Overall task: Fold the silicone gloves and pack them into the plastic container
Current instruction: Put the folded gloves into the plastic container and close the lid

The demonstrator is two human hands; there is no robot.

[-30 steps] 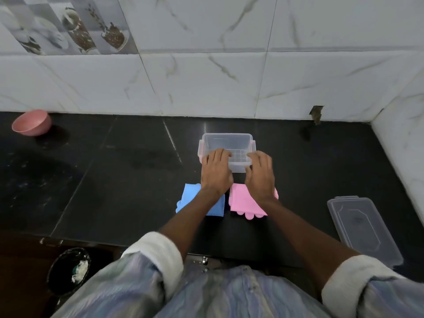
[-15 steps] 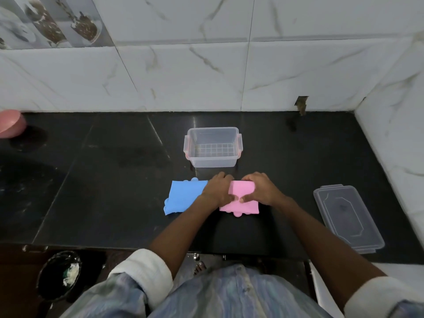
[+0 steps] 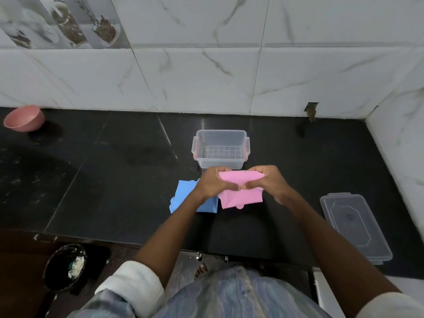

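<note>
Head view, steeply down, close overhead.

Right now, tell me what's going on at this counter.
A person is folding the pink glove with both hands: the left hand and the right hand pinch its far edge and hold it up, while the near part hangs toward the counter. The blue glove lies flat just to the left, partly under the left wrist. The clear container stands open and empty just beyond the hands, and its lid lies off to the right.
</note>
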